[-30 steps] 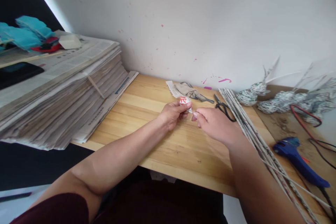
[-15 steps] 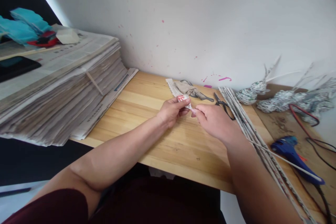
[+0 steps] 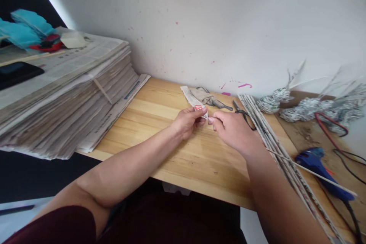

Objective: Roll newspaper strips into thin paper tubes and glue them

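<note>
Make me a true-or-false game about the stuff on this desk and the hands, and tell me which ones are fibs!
1. The left hand holds a piece of paper with red printing. True.
2. The right hand is holding the scissors. False: it pinches the narrow end of the paper, and the scissors lie on the table.
3. The glue gun is blue. True.
4. The big newspaper pile is on the right side of the picture. False: it is on the left side.
5. Long, thin paper sticks lie to the right of the scissors. True.
</note>
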Demonstrator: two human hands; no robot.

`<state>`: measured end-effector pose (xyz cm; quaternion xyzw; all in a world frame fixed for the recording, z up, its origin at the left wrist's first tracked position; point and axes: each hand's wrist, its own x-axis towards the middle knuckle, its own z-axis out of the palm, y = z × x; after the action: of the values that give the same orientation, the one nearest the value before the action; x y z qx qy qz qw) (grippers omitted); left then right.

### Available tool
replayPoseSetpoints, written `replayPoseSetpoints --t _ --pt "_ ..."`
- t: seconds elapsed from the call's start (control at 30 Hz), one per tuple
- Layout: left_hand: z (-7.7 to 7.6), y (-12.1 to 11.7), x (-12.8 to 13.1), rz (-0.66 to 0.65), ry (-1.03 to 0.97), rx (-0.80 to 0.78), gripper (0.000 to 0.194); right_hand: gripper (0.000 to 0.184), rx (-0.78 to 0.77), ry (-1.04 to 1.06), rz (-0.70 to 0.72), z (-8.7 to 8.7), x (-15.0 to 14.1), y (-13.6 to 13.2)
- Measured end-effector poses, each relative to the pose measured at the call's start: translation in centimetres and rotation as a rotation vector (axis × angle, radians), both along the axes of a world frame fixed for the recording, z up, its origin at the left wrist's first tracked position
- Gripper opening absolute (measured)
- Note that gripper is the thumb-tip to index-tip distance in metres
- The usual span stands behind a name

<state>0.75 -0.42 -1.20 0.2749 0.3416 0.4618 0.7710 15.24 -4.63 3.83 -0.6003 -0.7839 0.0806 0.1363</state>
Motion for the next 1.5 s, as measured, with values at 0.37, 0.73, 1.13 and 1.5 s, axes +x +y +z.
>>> replayPoseSetpoints --t 0.37,0.73,1.13,1.5 --pt "0.72 -0.06 -0.37 -0.083 0.03 -0.012 0.008 0.024 -0.032 -0.019 -0.041 0.07 0.73 0.03" --pt "0.64 0.19 -0.31 -0.064 0.031 -0.093 0.007 0.024 0.09 -0.077 -0.041 -0.04 0.36 0.03" --pt "0.54 0.19 -0.05 0.032 -0.01 -0.057 0.006 0.027 0.046 -0.082 -0.035 0.14 0.27 -0.2" --pt "0.04 0.18 0.06 0.05 0.012 -0.037 0.006 0.022 0.056 -0.038 -0.017 0.03 0.34 -0.03"
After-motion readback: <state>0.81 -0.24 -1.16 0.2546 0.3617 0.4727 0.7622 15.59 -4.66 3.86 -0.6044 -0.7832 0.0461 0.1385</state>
